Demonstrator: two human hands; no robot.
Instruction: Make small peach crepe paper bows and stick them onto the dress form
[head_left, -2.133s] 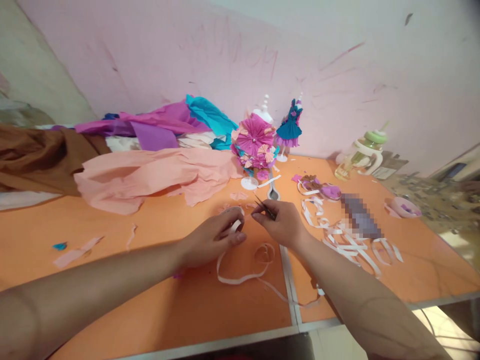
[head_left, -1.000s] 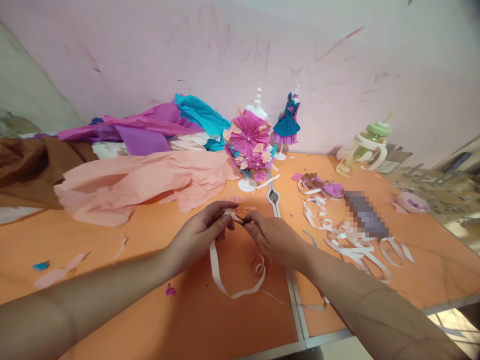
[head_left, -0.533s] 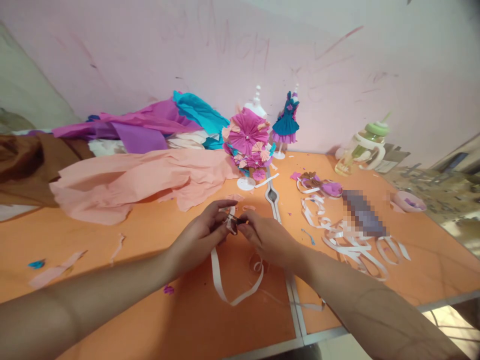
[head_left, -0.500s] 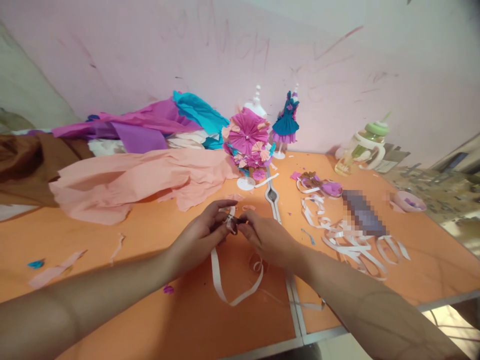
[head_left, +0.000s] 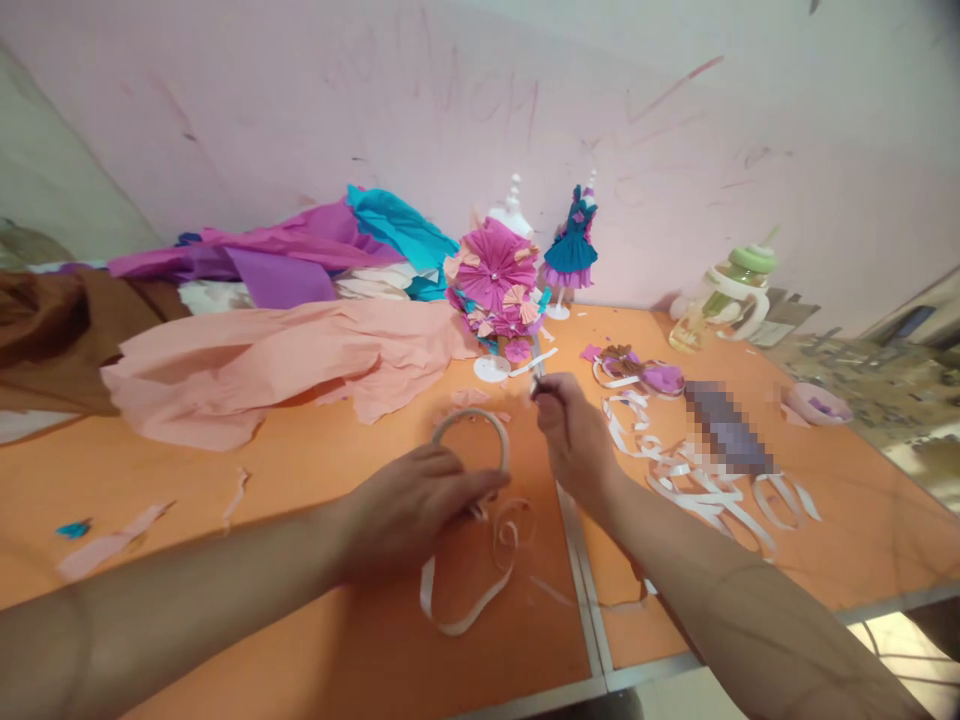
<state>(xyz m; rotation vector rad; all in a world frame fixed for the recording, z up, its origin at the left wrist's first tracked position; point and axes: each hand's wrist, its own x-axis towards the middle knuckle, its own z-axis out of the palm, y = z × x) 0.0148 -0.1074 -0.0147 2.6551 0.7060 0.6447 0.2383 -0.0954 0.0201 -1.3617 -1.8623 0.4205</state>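
My left hand is closed around the lower part of a white curved band that looks like a headband, its arch standing up past my fingers. From beneath that hand a white ribbon hangs in a loop over the table and curls at its right end. My right hand, held apart to the right, pinches a small dark thing at its fingertips, too small to name. Beyond the hands stands a small white dress form, covered with a pink paper-flower dress.
Crumpled peach paper and other coloured sheets lie at the back left. A teal dress on a stand is near the wall. To the right are tangled white ribbons, a blurred-out dark object and a green-lidded bottle.
My hands, together half a second ago, have come apart. The right moved right and up with the small dark thing. The left has turned, and the band's arch now shows above it.
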